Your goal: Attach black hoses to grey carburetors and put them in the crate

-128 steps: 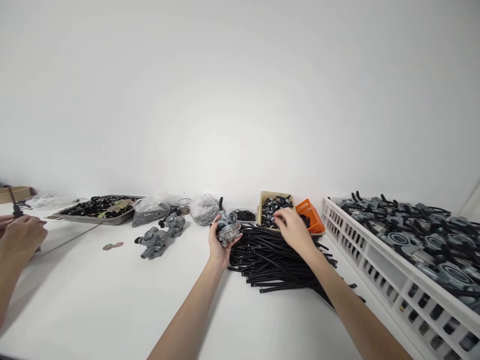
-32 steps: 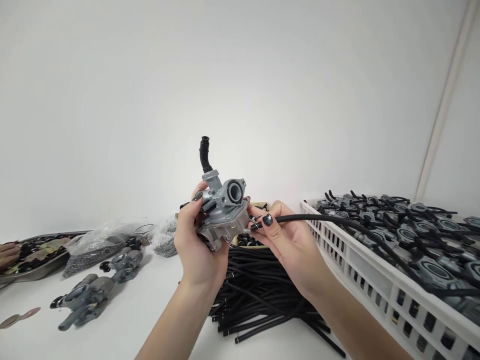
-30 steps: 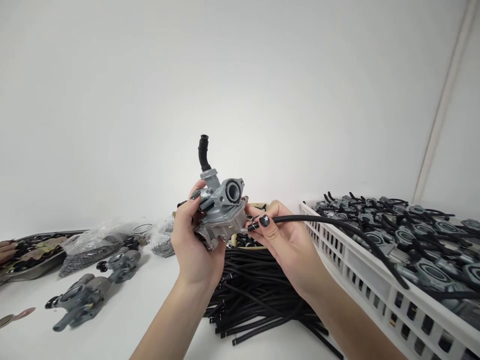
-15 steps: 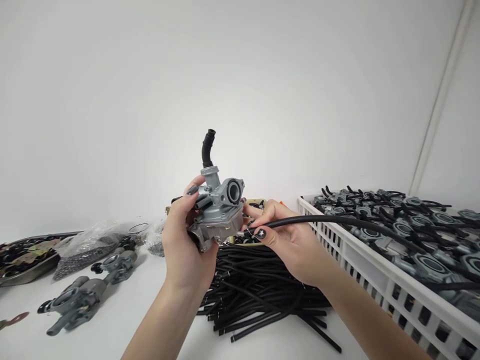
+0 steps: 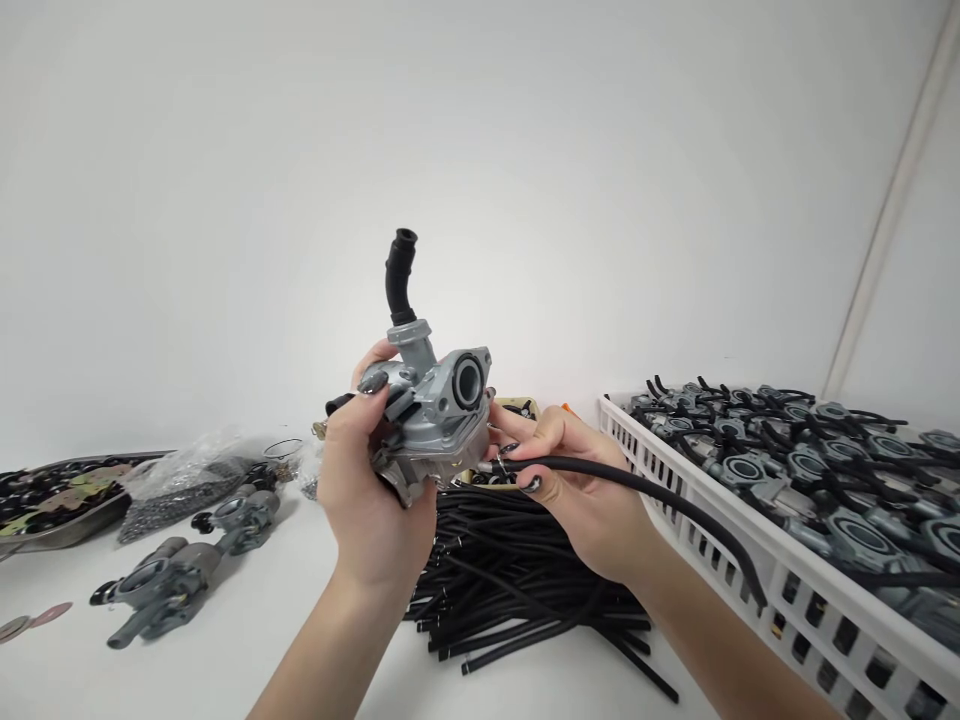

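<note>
A grey metal carburetor [image 5: 439,405] is held up in my left hand [image 5: 367,480], fingers wrapped around its back and underside. A bent black rubber boot [image 5: 400,277] sticks up from its top neck, and its round flanged opening faces right. My right hand [image 5: 585,490] pinches a black rubber hose [image 5: 637,478] close to its end, right beside the carburetor's lower bowl. A small wire clip shows near that hose end; whether the hose sits on the fitting I cannot tell. The hose's free end droops over my right wrist.
Below my hands lies a pile of black hoses [image 5: 525,590]. At right stands a white plastic crate [image 5: 720,510] full of carburetors. Two carburetors [image 5: 161,590], a bag of small metal parts [image 5: 184,490] and a metal tray [image 5: 71,530] of black parts are at left.
The carburetor has risen slightly and shifted left with my left hand. The hose's free end has swung down, and my right hand still pinches the other end.
</note>
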The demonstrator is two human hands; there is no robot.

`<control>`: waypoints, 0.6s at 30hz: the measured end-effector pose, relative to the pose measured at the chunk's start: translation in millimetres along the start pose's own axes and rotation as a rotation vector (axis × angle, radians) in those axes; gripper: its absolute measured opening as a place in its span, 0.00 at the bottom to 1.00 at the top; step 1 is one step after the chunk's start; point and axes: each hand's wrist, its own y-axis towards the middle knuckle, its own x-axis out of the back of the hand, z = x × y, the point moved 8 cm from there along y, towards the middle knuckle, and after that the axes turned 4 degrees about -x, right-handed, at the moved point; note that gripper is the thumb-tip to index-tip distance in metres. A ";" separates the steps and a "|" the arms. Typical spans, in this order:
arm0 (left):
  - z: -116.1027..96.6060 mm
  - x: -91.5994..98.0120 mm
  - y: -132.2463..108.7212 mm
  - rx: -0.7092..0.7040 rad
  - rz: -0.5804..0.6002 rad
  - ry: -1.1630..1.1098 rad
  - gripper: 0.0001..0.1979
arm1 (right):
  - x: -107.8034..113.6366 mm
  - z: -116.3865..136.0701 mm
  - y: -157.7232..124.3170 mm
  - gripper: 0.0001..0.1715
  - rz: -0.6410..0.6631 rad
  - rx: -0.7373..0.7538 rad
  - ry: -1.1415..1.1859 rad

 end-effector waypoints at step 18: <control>0.2 -4.2 -0.7 -0.032 0.084 0.016 0.11 | -2.9 -5.5 1.0 0.07 -0.067 0.073 0.051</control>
